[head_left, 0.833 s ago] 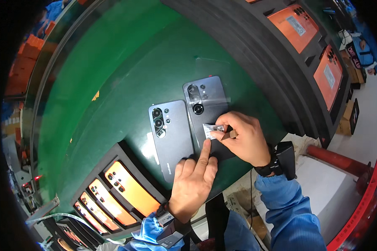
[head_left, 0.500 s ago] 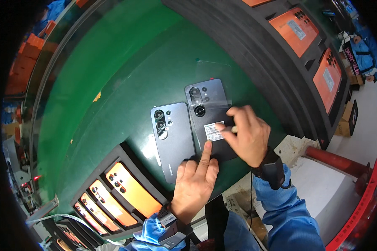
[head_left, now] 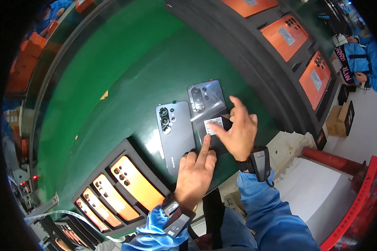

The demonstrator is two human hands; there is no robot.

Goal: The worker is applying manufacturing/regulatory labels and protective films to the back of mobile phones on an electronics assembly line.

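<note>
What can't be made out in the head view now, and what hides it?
In the head view:
Label: print too small to read; partly under the right hand's thumb.
Right hand: palm turned away, so whether it holds anything is unclear.
Left phone: lower right corner covered by the left hand.
Right phone: partly covered by both hands.
Top orange phone: cut off by the upper edge.

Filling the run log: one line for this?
left hand: index fingertip at lower edge of label; right hand: thumb over label; label: on phone; clear film: across its camera end; second phone: alongside, left
</note>
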